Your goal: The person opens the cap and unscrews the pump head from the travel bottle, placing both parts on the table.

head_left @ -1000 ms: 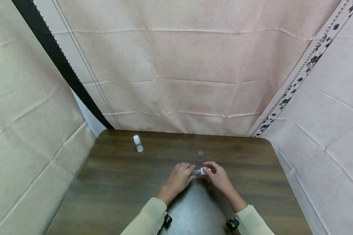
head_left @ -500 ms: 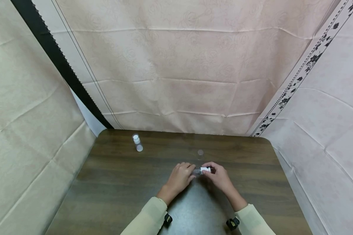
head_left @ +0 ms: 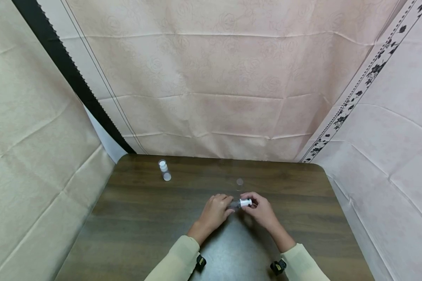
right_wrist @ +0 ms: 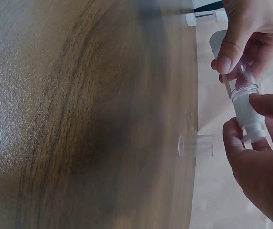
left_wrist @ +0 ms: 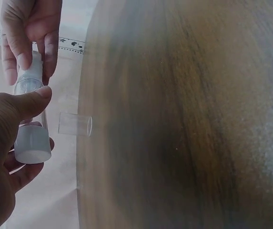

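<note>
**Cloth backdrop [head_left: 211,78], wooden table [head_left: 137,222]: pump bottle [right_wrist: 245,109] held two-handed**

Pale cloth is hung behind and on both sides. Over the table, the bottle's clear body is grasped by the left hand [head_left: 214,211] near the white base [left_wrist: 33,147]; its white collar is pinched by the right hand [head_left: 261,212]. Whether the table is touched cannot be told.

The bottle is judged light, stiff and smooth; slip under twisting is possible. Base and collar are best gripped, the clear wall being likelier to crack. A second bottle [head_left: 164,170] is stood far left, a clear cap [head_left: 240,182] beyond the hands.

Forearms are angled inward; the left thumb is laid across the body, the right on the collar.
</note>
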The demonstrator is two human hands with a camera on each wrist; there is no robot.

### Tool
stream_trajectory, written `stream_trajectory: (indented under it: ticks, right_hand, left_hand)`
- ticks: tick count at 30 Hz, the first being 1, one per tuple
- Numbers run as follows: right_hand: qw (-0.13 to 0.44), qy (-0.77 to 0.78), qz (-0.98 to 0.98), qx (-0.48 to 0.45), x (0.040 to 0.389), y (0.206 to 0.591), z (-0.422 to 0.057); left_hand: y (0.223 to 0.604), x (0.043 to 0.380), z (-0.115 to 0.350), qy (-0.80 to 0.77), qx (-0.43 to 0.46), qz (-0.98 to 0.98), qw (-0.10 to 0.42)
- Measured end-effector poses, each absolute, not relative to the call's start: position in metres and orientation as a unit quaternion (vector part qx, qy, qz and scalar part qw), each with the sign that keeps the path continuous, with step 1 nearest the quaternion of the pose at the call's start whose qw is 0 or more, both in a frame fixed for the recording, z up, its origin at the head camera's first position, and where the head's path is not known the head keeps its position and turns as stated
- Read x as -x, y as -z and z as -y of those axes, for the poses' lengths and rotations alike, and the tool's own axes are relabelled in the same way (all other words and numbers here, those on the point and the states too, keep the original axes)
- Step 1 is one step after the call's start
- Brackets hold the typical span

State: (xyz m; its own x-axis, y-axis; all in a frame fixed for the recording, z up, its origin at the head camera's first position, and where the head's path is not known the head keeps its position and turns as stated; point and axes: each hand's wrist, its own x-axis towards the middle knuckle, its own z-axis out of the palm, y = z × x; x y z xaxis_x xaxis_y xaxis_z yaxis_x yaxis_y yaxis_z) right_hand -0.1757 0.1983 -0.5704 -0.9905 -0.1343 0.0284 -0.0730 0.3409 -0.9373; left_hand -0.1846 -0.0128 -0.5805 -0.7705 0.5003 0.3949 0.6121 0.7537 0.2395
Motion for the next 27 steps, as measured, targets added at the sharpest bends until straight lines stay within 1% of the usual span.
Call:
stream_trajectory:
  ticks: [3, 6, 12, 16, 22, 27]
  right_hand:
    - [0.025, 0.575, -0.815, 0.07, 0.1764, 0.5698, -0.2]
    - [0.024, 0.564, -0.823, 0.055, 0.1773, 0.5684, -0.2014]
    - [0.052, 0.543, -0.838, -0.009, 0.1779, 0.5689, -0.2022]
    - [0.069, 0.56, -0.825, -0.028, 0.178, 0.5704, -0.202]
    - [0.083, 0.573, -0.816, -0.017, 0.1796, 0.5712, -0.2029]
    - [0.065, 0.574, -0.816, 0.02, 0.1794, 0.5708, -0.2058]
  left_hand:
    - [0.5803, 0.1851, 0.013, 0.178, 0.301, 0.924, 0.157]
    - [0.5806, 0.1859, 0.0132, 0.168, 0.3, 0.926, 0.158]
    - [0.5807, 0.1857, 0.0125, 0.13, 0.309, 0.926, 0.173]
    - [0.5791, 0.1846, 0.0114, 0.112, 0.317, 0.924, 0.182]
    - [0.5784, 0.1842, 0.011, 0.12, 0.323, 0.919, 0.193]
    - [0.5773, 0.1839, 0.0114, 0.146, 0.315, 0.919, 0.185]
